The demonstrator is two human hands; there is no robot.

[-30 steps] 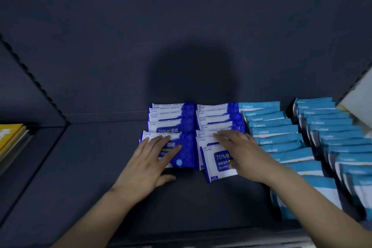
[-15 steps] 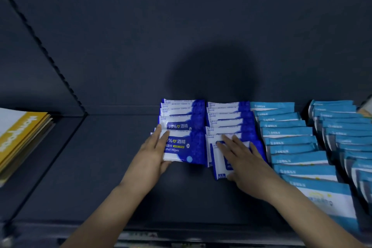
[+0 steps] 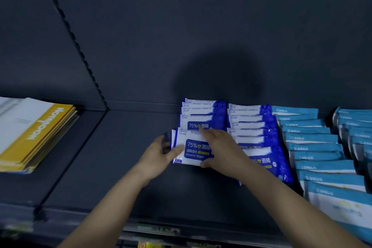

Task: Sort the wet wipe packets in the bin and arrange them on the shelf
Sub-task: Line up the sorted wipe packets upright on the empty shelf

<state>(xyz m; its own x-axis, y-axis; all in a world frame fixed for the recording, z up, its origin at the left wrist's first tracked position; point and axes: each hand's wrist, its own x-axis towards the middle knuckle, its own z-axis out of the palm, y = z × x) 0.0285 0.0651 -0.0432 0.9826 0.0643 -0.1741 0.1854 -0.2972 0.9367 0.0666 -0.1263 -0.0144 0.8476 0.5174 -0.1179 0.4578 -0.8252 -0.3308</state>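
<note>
Front wipe packet [image 3: 192, 152]: white, blue label reading 75% Alcohol Wipes

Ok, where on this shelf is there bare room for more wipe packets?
Bare shelf floor lies between the slotted upright and the left dark-blue column, and in the strip from both columns to the front edge. Crowded rightward: light-blue packets, row against row. The left hand and right hand hold the front packet.
</note>
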